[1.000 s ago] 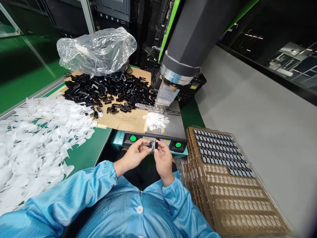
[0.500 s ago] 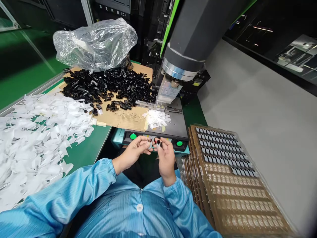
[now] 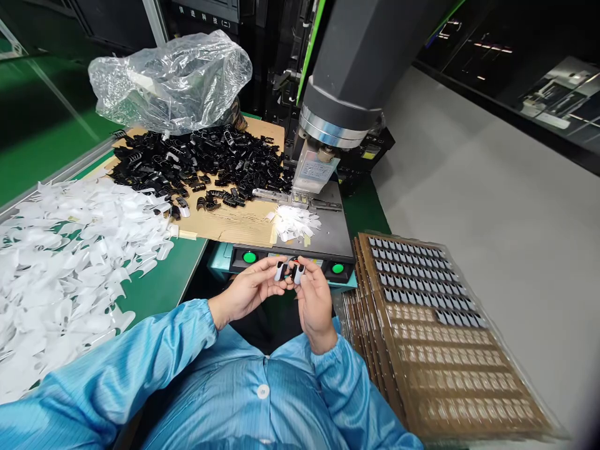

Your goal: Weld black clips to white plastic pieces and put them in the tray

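Observation:
My left hand (image 3: 253,286) pinches a small white-and-black plastic part (image 3: 280,271) between thumb and fingers. A matching white-and-black part (image 3: 297,274) is gripped by my right hand (image 3: 314,299), close beside the first. Both parts are held upright side by side, in front of the press's control panel (image 3: 304,256); the fingers hide their lower edges. Just beyond the hands lies a small heap of white plastic pieces (image 3: 295,222) on the press base. A large pile of white plastic covers (image 3: 70,262) lies to the left, and black plastic clips (image 3: 206,162) are heaped on cardboard behind.
The press head (image 3: 328,131) hangs over its base, with green buttons (image 3: 249,257) on the front panel. At right stands a stack of trays (image 3: 450,350), the top one partly filled with grey-and-black parts. A clear plastic bag (image 3: 173,81) sits at the back left.
The two parts have been turned in my fingers, so more of their white and black faces shows. Both hands stay close together; the view has shifted slightly.

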A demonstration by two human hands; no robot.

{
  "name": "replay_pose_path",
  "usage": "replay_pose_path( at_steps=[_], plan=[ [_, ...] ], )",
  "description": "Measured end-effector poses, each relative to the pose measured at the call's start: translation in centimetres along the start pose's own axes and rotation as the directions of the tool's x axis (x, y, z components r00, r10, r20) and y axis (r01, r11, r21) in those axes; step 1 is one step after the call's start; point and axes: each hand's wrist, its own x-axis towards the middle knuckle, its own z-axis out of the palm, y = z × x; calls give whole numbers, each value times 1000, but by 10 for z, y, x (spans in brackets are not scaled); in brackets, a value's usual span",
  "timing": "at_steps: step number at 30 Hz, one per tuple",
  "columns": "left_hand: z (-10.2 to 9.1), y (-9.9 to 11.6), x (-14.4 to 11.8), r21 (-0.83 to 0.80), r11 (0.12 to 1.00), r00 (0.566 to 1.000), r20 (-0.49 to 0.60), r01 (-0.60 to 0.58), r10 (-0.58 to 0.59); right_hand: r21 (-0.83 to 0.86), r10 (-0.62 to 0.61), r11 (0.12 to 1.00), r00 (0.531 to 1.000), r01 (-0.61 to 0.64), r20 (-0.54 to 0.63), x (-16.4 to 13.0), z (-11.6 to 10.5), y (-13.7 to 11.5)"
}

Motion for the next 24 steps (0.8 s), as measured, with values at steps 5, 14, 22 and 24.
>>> replay_pose_path(
  at_steps=[5,14,22,24],
  plan=[
    [0,0,0,5,1000,1000,12,14,-14,6,10,1000,1000,-10,-7,0,-1,1],
    [0,0,-1,20,1000,1000,16,22,-22,-14,29,999,1000,-29,3,0,0,-1],
    [-1,-1,-1,12,999,999,15,33,-34,-35,-15,999,998,17,65,1,-2,-1],
    [-1,-1,-1,9,999,999,12,33,-33,-46,-44,998,996,47,79,1,-3,1]
  ],
)
